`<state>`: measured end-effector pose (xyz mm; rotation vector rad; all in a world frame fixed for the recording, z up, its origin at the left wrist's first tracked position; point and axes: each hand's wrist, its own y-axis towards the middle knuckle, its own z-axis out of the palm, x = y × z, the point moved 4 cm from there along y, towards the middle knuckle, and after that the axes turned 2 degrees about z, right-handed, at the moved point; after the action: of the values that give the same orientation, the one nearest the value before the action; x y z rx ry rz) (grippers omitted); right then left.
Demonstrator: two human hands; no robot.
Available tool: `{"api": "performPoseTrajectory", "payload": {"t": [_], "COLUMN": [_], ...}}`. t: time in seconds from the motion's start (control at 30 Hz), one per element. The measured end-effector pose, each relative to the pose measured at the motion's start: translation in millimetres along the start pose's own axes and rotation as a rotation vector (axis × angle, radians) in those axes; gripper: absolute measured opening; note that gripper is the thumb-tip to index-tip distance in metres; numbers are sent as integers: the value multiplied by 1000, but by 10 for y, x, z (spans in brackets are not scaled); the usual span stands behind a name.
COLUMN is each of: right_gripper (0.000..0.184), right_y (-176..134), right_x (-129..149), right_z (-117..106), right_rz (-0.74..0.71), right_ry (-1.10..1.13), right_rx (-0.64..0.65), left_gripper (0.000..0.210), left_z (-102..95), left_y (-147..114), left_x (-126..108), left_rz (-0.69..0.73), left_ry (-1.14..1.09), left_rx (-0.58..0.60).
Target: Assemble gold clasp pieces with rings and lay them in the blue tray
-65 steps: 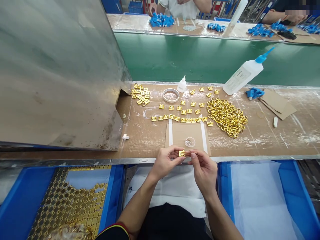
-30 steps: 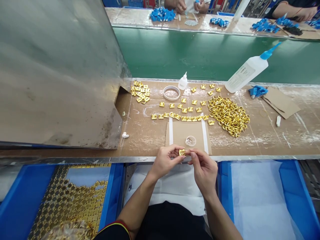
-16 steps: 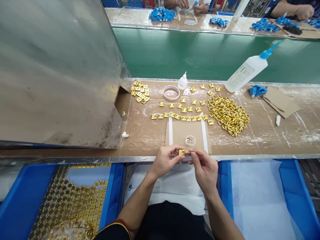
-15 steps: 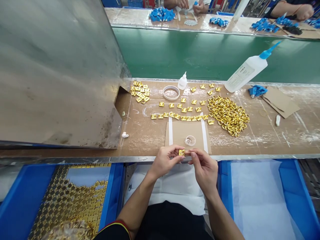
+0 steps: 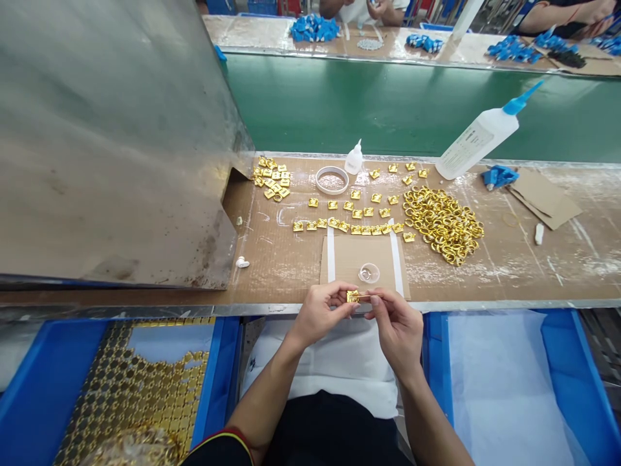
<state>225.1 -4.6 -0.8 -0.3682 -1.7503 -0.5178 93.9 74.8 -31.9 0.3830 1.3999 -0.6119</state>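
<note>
Within the left grip (image 5: 321, 315), a square gold metallic piece (image 5: 352, 296) stays pinched; the right grip (image 5: 398, 329) still pinches a thin reddish stick (image 5: 365, 296) against it, so work there continues.

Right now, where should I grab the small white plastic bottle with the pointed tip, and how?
I'd grip the small white bottle around its wide body, below the narrow tip, from the near right: it looks upright, and a round white ring sits close on its left.

Factory workshop: green belt (image 5: 339, 103), heaped gold parts (image 5: 441, 223), co-workers (image 5: 356, 13) opposite.
</note>
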Motion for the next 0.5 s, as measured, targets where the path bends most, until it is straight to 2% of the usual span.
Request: {"api": "performPoseTrajectory", "payload": {"t": [0.5], "right_gripper": [19], "right_y": [28], "right_x": [-32], "right_z": [-9], "right_rz": [37], "right_ry": [21], "right_rx": [20], "left_gripper": [25], "left_z": [-1], "left_y": [-7], "left_x": [7], "left_rz": [27], "left_ry": [49], "left_rx": [-8]}}
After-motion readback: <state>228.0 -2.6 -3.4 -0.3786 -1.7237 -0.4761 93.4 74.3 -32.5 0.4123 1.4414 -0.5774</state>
